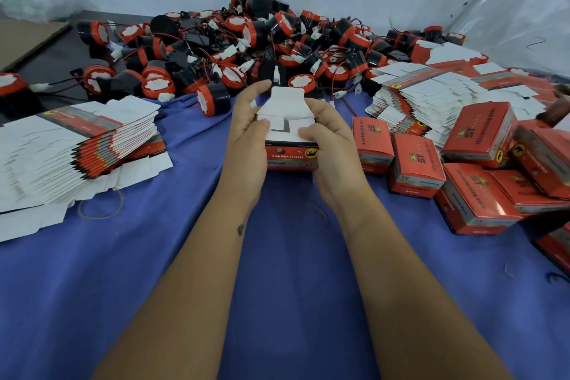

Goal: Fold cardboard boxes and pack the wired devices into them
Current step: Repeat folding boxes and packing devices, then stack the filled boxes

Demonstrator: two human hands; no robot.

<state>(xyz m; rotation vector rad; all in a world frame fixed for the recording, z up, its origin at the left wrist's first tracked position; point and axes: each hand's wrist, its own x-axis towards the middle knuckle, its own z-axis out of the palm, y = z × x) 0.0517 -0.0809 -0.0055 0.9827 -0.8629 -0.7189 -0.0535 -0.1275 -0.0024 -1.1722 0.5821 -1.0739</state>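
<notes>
Left hand (pixel 246 129) and right hand (pixel 327 133) gripping box (pixel 290 145) at centre frame, thumbs on flaps. Open end up. Devices (pixel 246 49) just beyond, upper centre.

Two hands, left (pixel 246 136) and right (pixel 331 139), grip one open box (pixel 290 139). Two stacks of flat boxes: nine o'clock (pixel 77 145), two o'clock (pixel 431 92). Closed boxes (pixel 481 160) at three o'clock: roughly eight (some cropped). Devices (pixel 246 49) at twelve: too many to count.

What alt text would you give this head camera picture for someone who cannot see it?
Both hands, left hand and right hand, hold a small red cardboard box with its white flaps open above a blue cloth. Behind lies a heap of black and red round wired devices; flat unfolded boxes sit left, folded red boxes right.
</notes>
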